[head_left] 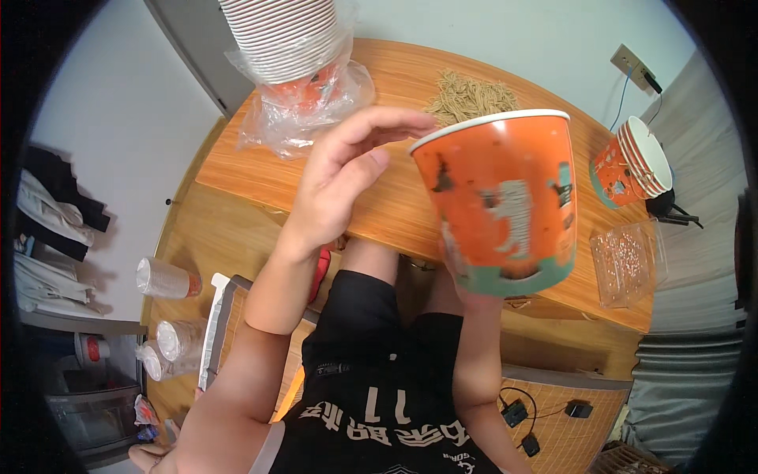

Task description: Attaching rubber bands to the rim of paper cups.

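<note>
A large orange paper bucket (505, 205) with a white rim, a green base band and printed figures is held up tilted in front of me. My right hand (476, 300) supports it from behind and below; most of its fingers are hidden by the bucket. My left hand (335, 174) is raised at the bucket's left rim. Its fingers are curved and apart from the thumb, with nothing seen between them. The fingertips are close to the rim; whether they touch it I cannot tell. Behind the bucket lies a heap of tan cords (467, 93) on the table.
A tall bucket stack (284, 39) in clear plastic stands on the wooden table (276, 170) at far left. At right are nested orange buckets (624, 170) with cords and a clear plastic box (624, 265). Wrapped stacks (170, 278) sit on the floor at left.
</note>
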A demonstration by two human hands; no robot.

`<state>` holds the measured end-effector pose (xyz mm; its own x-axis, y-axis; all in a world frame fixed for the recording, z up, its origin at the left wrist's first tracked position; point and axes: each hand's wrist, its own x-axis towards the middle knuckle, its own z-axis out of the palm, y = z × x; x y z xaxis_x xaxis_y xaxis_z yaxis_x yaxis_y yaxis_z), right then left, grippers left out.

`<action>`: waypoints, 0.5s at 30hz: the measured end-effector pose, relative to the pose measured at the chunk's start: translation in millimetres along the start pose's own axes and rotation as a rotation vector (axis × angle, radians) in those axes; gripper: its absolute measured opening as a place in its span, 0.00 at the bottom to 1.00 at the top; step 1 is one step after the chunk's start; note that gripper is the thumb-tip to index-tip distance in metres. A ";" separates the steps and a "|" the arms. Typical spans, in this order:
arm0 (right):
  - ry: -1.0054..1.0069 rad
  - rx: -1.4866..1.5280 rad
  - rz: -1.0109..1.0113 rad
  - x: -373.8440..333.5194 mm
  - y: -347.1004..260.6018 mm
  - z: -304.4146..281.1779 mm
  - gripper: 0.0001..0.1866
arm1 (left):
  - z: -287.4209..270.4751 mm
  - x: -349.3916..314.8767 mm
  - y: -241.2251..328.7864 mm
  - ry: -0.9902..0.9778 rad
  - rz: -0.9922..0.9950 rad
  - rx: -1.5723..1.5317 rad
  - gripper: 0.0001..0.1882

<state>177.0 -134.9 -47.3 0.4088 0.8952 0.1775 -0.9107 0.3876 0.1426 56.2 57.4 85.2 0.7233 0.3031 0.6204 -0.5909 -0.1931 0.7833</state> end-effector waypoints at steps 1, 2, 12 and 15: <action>0.005 0.075 0.032 -1.7 2.0 1.0 0.40 | -0.3 -0.6 -0.9 -0.009 0.009 0.003 0.19; 0.015 0.144 0.060 -2.0 4.8 1.0 0.40 | -0.1 -1.3 -1.7 -0.012 -0.012 0.013 0.19; -0.156 0.699 0.312 9.5 33.1 2.9 0.41 | 18.9 -4.3 0.4 -0.007 -0.037 0.054 0.17; -0.079 0.510 0.155 10.3 37.6 2.6 0.39 | 25.8 2.0 4.3 0.026 -0.087 0.074 0.16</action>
<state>147.1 -111.7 -37.6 0.2932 0.9064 0.3040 -0.8244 0.0787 0.5605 64.3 33.2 90.9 0.7607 0.3460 0.5491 -0.4974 -0.2328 0.8357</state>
